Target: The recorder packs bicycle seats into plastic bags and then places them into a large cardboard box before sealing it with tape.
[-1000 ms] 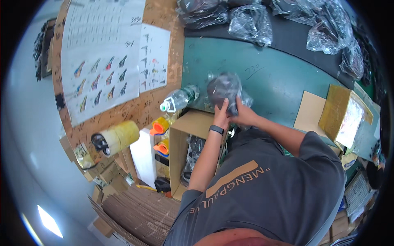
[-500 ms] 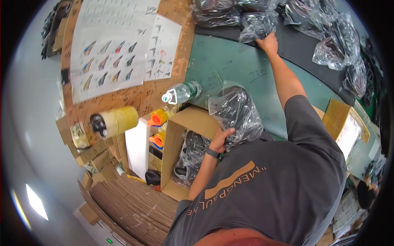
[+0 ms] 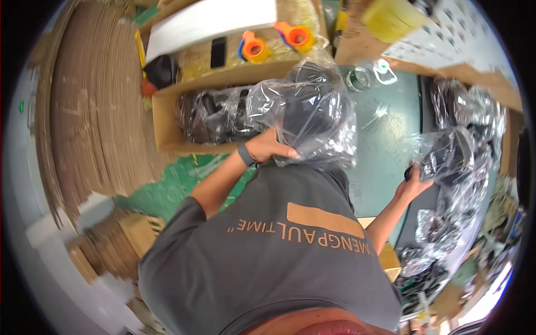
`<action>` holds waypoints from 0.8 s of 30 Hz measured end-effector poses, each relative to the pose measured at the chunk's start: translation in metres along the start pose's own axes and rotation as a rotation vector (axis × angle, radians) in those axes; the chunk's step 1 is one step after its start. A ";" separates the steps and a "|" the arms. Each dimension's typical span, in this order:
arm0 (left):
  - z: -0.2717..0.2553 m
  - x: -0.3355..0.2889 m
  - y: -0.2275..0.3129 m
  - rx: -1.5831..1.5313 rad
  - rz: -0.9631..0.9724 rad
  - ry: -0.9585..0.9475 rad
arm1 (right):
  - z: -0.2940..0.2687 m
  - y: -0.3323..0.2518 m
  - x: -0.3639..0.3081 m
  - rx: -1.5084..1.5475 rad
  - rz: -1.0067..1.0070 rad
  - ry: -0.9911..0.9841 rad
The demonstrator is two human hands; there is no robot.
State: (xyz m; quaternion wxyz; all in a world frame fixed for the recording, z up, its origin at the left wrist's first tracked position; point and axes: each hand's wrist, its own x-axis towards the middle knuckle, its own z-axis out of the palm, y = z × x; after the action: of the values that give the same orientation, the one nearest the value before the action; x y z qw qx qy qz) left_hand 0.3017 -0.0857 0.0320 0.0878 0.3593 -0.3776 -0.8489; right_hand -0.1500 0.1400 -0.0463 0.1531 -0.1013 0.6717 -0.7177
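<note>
My left hand grips the near edge of a black bicycle saddle in a clear plastic bag, thumb on top. That bag hangs at the right end of an open cardboard box, which holds more black bagged pieces. Farther right, over the green tabletop, my right hand is closed on another bagged black saddle. Plastic hides part of both saddles' shapes. A pile of similar clear-bagged pieces lies on the black strip just beyond my right hand.
Orange tape dispensers and a black phone-like slab lie behind the box. A clear plastic bottle lies on the table's far side. Stacked flat cardboard stands at the left. A yellow tape roll is at the top.
My view has turned toward the box. The right hand has drawn a bagged saddle from the pile toward me. The left hand's saddle is now at the box's end.
</note>
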 end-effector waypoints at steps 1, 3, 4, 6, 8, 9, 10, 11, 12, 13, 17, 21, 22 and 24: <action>-0.022 -0.008 -0.002 0.022 0.063 0.065 | 0.028 -0.029 -0.029 0.025 0.016 -0.094; -0.059 -0.019 -0.013 0.018 0.133 0.238 | 0.032 -0.057 -0.052 -0.051 0.105 -0.361; -0.095 -0.020 -0.022 0.093 0.030 0.212 | 0.026 -0.047 -0.059 -0.147 0.184 -0.536; -0.143 -0.030 -0.045 0.061 0.113 0.395 | 0.042 -0.036 -0.072 -0.468 0.211 -0.738; -0.203 -0.028 -0.079 0.034 0.143 0.534 | 0.118 -0.054 -0.110 -0.310 0.320 -0.720; -0.239 -0.024 -0.105 0.013 0.157 0.572 | 0.169 -0.074 -0.117 -0.548 0.066 -0.875; -0.267 -0.019 -0.122 0.054 0.154 0.563 | 0.215 -0.092 -0.122 -0.777 -0.205 -1.003; -0.296 -0.013 -0.140 0.211 0.117 0.632 | 0.250 -0.096 -0.127 -0.822 -0.185 -1.089; -0.317 -0.009 -0.156 0.366 0.077 0.704 | 0.283 -0.097 -0.132 -0.866 -0.163 -1.180; -0.328 -0.003 -0.160 0.340 0.085 0.702 | 0.316 -0.096 -0.138 -0.975 -0.330 -1.303; -0.366 -0.009 -0.187 0.809 -0.401 0.724 | 0.431 -0.014 -0.155 -1.153 -0.989 -1.821; -0.360 0.005 -0.179 0.915 -0.391 0.655 | 0.488 0.109 -0.220 -1.412 -1.253 -2.150; -0.357 0.010 -0.178 0.944 -0.397 0.628 | 0.485 0.145 -0.226 -1.286 -1.268 -2.120; -0.351 -0.017 -0.186 0.973 -0.299 0.755 | 0.493 0.188 -0.240 -1.086 -1.246 -1.879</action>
State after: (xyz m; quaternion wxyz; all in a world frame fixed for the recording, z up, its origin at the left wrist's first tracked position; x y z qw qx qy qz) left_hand 0.5742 -0.1516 -0.2505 -0.0780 0.6816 -0.6089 -0.3981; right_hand 0.2629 -0.2441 -0.1805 0.1458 -0.9241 0.3495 0.0512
